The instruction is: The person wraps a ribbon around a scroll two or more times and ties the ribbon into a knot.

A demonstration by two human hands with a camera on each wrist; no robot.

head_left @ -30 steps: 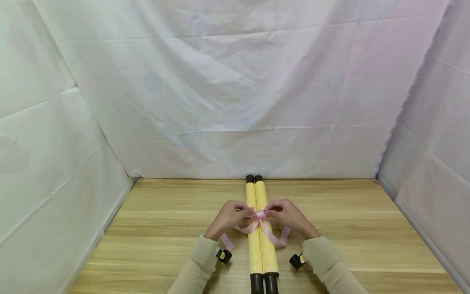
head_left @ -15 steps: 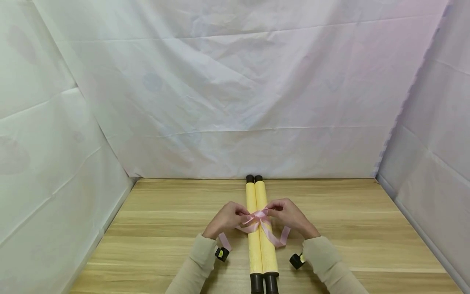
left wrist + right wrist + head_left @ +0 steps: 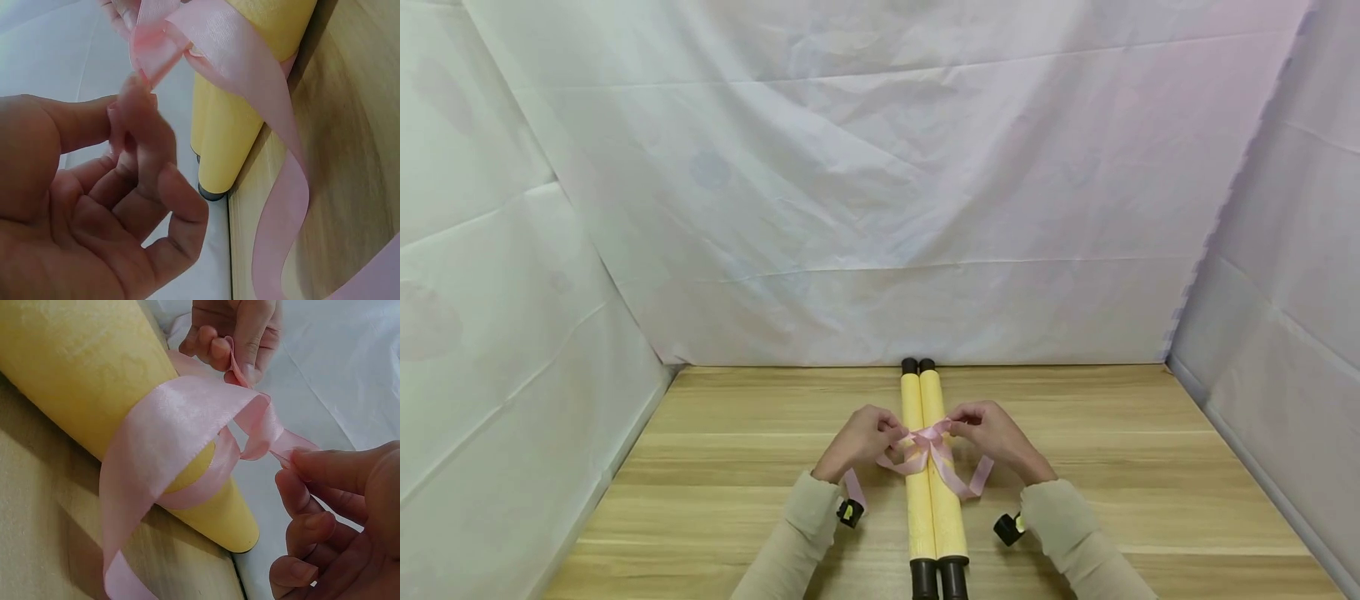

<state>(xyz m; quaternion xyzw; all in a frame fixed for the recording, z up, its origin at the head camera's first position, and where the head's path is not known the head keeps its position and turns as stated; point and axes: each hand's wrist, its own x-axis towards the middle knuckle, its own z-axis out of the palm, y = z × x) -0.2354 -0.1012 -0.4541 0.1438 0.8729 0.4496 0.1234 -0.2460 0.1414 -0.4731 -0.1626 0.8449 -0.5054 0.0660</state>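
Note:
Two yellow scrolls (image 3: 950,525) with dark end knobs lie side by side, pointing away from me. A pink satin ribbon (image 3: 951,477) wraps their middle, with a knot and loops on top and loose tails on both sides. My left hand (image 3: 868,435) pinches one ribbon loop between thumb and forefinger, left of the knot. On the other side my right hand (image 3: 988,433) pinches a second loop by its end. In the right wrist view the ribbon (image 3: 156,437) drapes broadly over a scroll (image 3: 81,362), and both hands pull at the knot from opposite sides.
The scrolls lie on a wood-grain table (image 3: 737,467). White cloth (image 3: 887,208) hangs behind it and along both sides. A black wrist camera (image 3: 850,512) is strapped below the left hand, another camera (image 3: 1008,529) below the right.
My left hand has drawn slightly away to the left and my right hand slightly to the right, each with its loop. The bow at the knot is spread wider.

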